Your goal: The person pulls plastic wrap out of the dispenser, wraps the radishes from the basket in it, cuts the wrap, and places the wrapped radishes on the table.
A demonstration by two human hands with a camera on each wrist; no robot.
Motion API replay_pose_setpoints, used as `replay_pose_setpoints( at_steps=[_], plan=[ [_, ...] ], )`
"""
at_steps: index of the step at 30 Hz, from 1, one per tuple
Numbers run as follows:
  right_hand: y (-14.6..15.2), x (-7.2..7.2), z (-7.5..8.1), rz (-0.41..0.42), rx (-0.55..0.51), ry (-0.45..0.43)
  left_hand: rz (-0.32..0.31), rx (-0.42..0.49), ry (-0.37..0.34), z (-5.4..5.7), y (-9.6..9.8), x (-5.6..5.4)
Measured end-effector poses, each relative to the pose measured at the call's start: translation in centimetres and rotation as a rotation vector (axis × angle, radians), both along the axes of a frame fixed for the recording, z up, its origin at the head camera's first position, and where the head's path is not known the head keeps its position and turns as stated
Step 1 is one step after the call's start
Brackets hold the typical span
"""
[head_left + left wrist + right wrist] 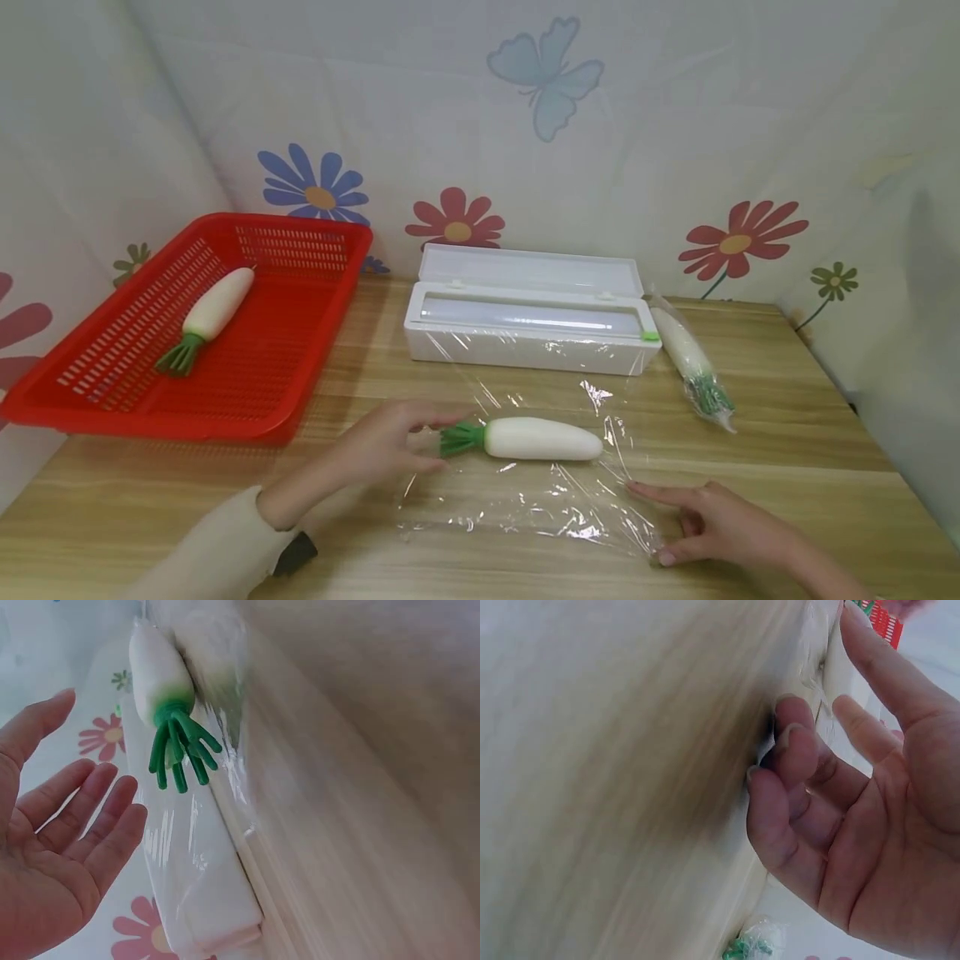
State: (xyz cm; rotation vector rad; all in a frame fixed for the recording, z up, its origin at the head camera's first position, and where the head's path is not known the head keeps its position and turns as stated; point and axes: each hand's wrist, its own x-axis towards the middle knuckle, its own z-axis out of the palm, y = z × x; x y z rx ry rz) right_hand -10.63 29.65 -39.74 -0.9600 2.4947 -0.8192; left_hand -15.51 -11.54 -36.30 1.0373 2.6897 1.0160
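Note:
A white radish (pixel 543 439) with green stalks lies on a sheet of clear cling film (pixel 517 508) spread over the table. At its stalk end is my left hand (pixel 393 442), thumb and fingers parted on either side of the green tips; the left wrist view shows the palm with nothing in it. My right hand (pixel 720 525) is at the film's near right corner, index finger reaching to the film and thumb tip at its edge, the two apart. In the right wrist view its other fingers are bent. The film runs back to a white cling film box (pixel 532 352) with its lid up.
On the left, a red plastic basket (pixel 315 333) holds another white radish (pixel 217 304). A film-wrapped radish (pixel 686 350) lies right of the box. A green slider (pixel 650 336) sits at the box's right front edge. Behind stands a flower-printed curtain (pixel 637 167).

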Motion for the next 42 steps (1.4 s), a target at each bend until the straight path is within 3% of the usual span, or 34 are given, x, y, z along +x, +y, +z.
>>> replay_pose_setpoints(
  at_steps=[5, 9, 12, 16, 24, 31, 37, 42],
  plan=[
    [0.0, 0.2, 0.4, 0.04, -0.058, -0.041, 0.004, -0.045, -0.085, -0.2, -1.4, 1.4],
    [-0.5, 0.3, 0.5, 0.092, -0.127, -0.049, -0.043, -0.099, -0.168, -0.6, -2.1, 2.5],
    [-0.9, 0.3, 0.3, 0.115, -0.141, -0.013, -0.084, -0.164, -0.17, -0.9, -2.3, 3.2],
    [-1.2, 0.4, 0.1, 0.11, -0.106, 0.025, -0.114, -0.235, -0.119, -1.3, -2.4, 3.6],
    [-2.0, 0.5, -0.1, 0.125, -0.019, 0.134, -0.147, -0.305, -0.108, -1.9, -2.1, 3.5],
    [-2.2, 0.4, -0.2, 0.172, -0.057, 0.188, -0.187, -0.328, -0.117, -1.9, -1.7, 3.2],
    [-2.2, 0.3, -0.4, 0.189, -0.064, 0.19, -0.193, -0.302, -0.079, -1.9, -1.9, 3.2],
    [-2.0, 0.5, -0.4, 0.134, -0.063, 0.127, -0.202, -0.212, -0.103, -1.3, -2.3, 3.2]
  ],
)
